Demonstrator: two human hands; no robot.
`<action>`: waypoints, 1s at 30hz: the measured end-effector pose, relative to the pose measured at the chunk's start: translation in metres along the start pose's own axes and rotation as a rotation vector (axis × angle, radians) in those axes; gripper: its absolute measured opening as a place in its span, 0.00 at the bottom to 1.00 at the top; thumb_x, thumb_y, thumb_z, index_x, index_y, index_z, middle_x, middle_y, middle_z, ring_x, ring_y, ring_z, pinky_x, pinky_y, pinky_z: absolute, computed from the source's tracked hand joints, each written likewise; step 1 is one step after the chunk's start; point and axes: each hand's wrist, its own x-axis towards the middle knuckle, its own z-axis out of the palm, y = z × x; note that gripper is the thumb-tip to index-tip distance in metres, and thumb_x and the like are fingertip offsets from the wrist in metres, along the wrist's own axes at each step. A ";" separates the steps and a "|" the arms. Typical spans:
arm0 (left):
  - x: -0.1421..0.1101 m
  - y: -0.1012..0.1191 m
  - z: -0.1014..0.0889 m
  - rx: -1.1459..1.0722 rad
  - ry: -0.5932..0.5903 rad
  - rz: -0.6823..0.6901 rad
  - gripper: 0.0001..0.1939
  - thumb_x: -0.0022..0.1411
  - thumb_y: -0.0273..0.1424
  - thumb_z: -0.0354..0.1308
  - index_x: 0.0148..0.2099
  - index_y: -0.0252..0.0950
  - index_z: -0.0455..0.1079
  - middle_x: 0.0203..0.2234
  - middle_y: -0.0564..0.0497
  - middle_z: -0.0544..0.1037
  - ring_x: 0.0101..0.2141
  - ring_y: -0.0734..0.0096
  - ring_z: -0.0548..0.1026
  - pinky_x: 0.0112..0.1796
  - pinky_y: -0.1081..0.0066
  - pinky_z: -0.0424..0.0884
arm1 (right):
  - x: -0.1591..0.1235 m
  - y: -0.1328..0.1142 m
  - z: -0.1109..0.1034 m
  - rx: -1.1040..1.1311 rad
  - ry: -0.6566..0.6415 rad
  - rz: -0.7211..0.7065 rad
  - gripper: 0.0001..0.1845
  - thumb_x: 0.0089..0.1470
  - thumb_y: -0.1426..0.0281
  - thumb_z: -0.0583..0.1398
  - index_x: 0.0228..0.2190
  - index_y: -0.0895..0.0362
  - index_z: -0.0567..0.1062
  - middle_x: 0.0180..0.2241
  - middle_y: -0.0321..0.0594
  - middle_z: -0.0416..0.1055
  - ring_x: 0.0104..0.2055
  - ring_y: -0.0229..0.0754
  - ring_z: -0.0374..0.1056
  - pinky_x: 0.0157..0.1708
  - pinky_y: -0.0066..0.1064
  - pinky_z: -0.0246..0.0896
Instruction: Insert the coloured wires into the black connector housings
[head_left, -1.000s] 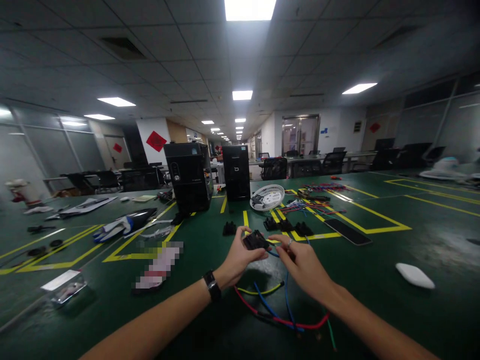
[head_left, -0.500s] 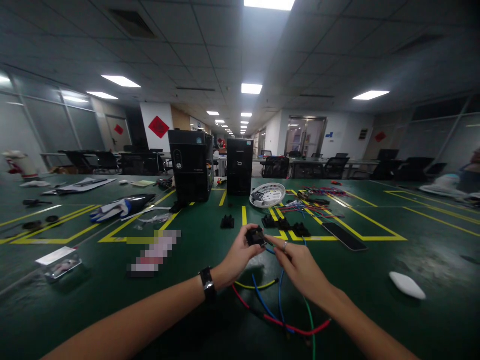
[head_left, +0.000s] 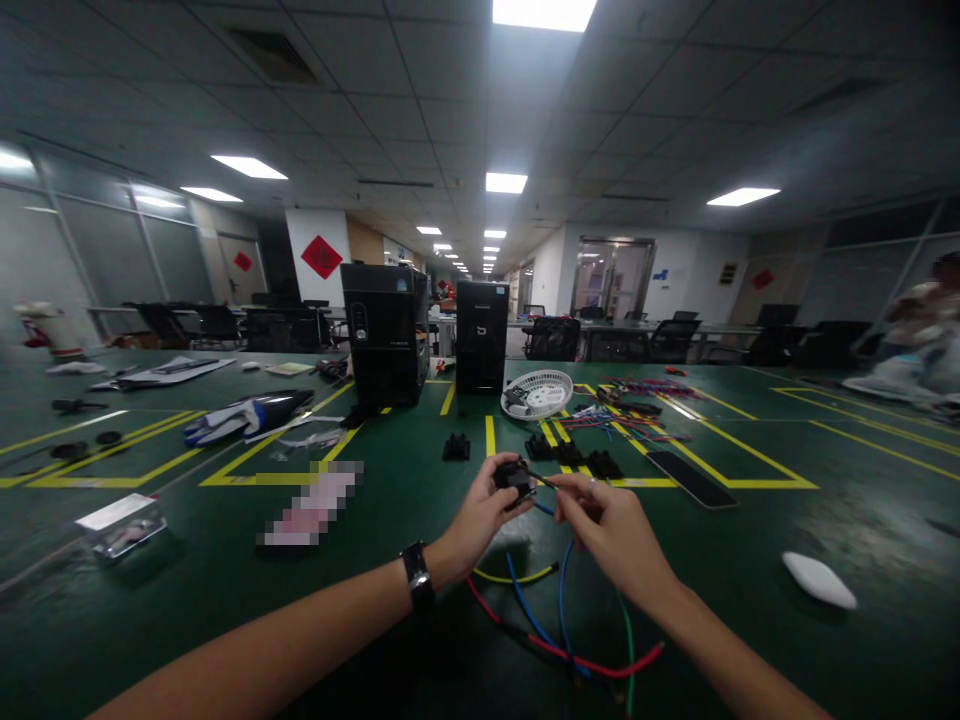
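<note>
My left hand (head_left: 474, 520) is closed around a small black plastic part (head_left: 513, 482), held above the green table, its thumb on the near side. My right hand (head_left: 616, 530) pinches a thin dark strand (head_left: 543, 481) whose far end reaches the black part; whether it enters the part I cannot tell. A short stretch of blue wire shows just below, between the hands. Beneath them lie loose wires: a yellow one (head_left: 517, 577), a red one (head_left: 600, 667), blue ones (head_left: 525, 598) and a green one (head_left: 628, 650). Similar black parts (head_left: 456, 447) stand beyond my hands.
Two black computer towers (head_left: 384, 340) stand at the back, with a white round basket (head_left: 538, 394) beside them. A dark phone-like slab (head_left: 691, 479) and a white mouse-like object (head_left: 818, 580) lie right. A clear box (head_left: 121, 525) sits left. Wire bundles (head_left: 652, 388) lie back right.
My right index finger was stretched against the black part; now the fingers have drawn back slightly right and pinch the thin dark strand. The left hand keeps its hold.
</note>
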 end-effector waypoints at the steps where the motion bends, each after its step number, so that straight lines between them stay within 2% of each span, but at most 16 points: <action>1: 0.000 0.000 0.000 -0.001 0.007 0.001 0.20 0.56 0.21 0.57 0.50 0.41 0.63 0.49 0.46 0.69 0.50 0.61 0.70 0.52 0.55 0.67 | 0.001 -0.002 -0.002 0.074 0.014 0.037 0.16 0.58 0.64 0.55 0.43 0.60 0.75 0.25 0.39 0.75 0.18 0.37 0.66 0.19 0.27 0.61; 4: 0.001 0.000 -0.001 0.010 0.028 0.009 0.20 0.56 0.22 0.57 0.50 0.40 0.63 0.50 0.46 0.69 0.50 0.62 0.71 0.52 0.55 0.68 | 0.003 -0.008 -0.012 0.203 0.070 0.085 0.16 0.56 0.61 0.58 0.39 0.61 0.75 0.29 0.43 0.77 0.19 0.37 0.67 0.19 0.27 0.63; 6: 0.001 -0.001 -0.002 0.024 0.030 0.011 0.19 0.57 0.22 0.57 0.51 0.41 0.63 0.51 0.45 0.68 0.50 0.62 0.71 0.52 0.55 0.68 | 0.003 -0.010 -0.022 0.146 0.147 0.053 0.16 0.54 0.61 0.59 0.38 0.61 0.76 0.30 0.44 0.78 0.20 0.38 0.69 0.20 0.28 0.64; 11: 0.001 -0.005 -0.005 0.029 0.064 -0.016 0.19 0.58 0.23 0.56 0.51 0.41 0.64 0.52 0.43 0.68 0.49 0.60 0.72 0.52 0.54 0.68 | 0.000 -0.017 -0.049 -0.115 0.561 -0.150 0.12 0.53 0.63 0.61 0.38 0.56 0.78 0.33 0.41 0.79 0.32 0.43 0.74 0.30 0.30 0.67; 12: 0.001 -0.007 -0.006 0.019 0.074 -0.027 0.19 0.57 0.22 0.56 0.51 0.41 0.64 0.52 0.43 0.68 0.49 0.60 0.72 0.51 0.53 0.68 | -0.001 -0.017 -0.050 -0.165 0.602 -0.195 0.11 0.54 0.64 0.61 0.38 0.56 0.78 0.33 0.40 0.79 0.33 0.42 0.74 0.31 0.30 0.67; 14: 0.000 -0.009 -0.005 -0.010 0.090 -0.052 0.21 0.57 0.20 0.55 0.52 0.40 0.64 0.51 0.43 0.68 0.49 0.60 0.72 0.51 0.53 0.68 | -0.002 -0.013 -0.045 -0.282 0.551 -0.285 0.10 0.55 0.66 0.61 0.37 0.55 0.79 0.34 0.39 0.79 0.32 0.41 0.75 0.32 0.29 0.67; 17: -0.002 -0.011 0.000 -0.054 0.096 -0.073 0.24 0.56 0.19 0.55 0.54 0.42 0.61 0.51 0.43 0.69 0.48 0.61 0.73 0.51 0.53 0.68 | -0.004 -0.001 -0.026 -0.459 0.297 -0.394 0.09 0.56 0.70 0.59 0.38 0.55 0.78 0.33 0.38 0.79 0.30 0.40 0.75 0.31 0.28 0.67; 19: -0.006 -0.010 0.005 -0.071 0.094 -0.083 0.28 0.57 0.19 0.55 0.57 0.44 0.57 0.50 0.44 0.69 0.48 0.61 0.73 0.52 0.52 0.68 | -0.004 0.007 -0.013 -0.543 0.193 -0.409 0.09 0.57 0.72 0.58 0.38 0.56 0.78 0.33 0.37 0.80 0.31 0.41 0.76 0.32 0.29 0.67; 23: -0.011 -0.007 0.015 -0.092 0.112 -0.117 0.33 0.57 0.18 0.55 0.61 0.45 0.51 0.50 0.44 0.70 0.48 0.61 0.74 0.52 0.53 0.68 | -0.006 0.014 -0.004 -0.628 0.133 -0.379 0.09 0.57 0.72 0.58 0.38 0.55 0.77 0.35 0.36 0.79 0.33 0.42 0.76 0.32 0.29 0.66; 27: -0.010 -0.006 0.016 -0.134 0.144 -0.126 0.32 0.58 0.18 0.55 0.61 0.42 0.51 0.50 0.43 0.70 0.48 0.61 0.74 0.52 0.53 0.68 | -0.006 0.014 -0.004 -0.673 0.095 -0.369 0.09 0.58 0.72 0.58 0.40 0.54 0.77 0.34 0.36 0.80 0.32 0.41 0.76 0.31 0.28 0.65; 30: -0.009 -0.007 0.012 -0.150 0.145 -0.109 0.31 0.58 0.19 0.56 0.61 0.41 0.52 0.50 0.43 0.70 0.47 0.61 0.74 0.52 0.54 0.68 | -0.006 0.015 -0.003 -0.673 0.115 -0.367 0.08 0.57 0.72 0.58 0.38 0.54 0.77 0.33 0.37 0.80 0.32 0.41 0.76 0.31 0.27 0.65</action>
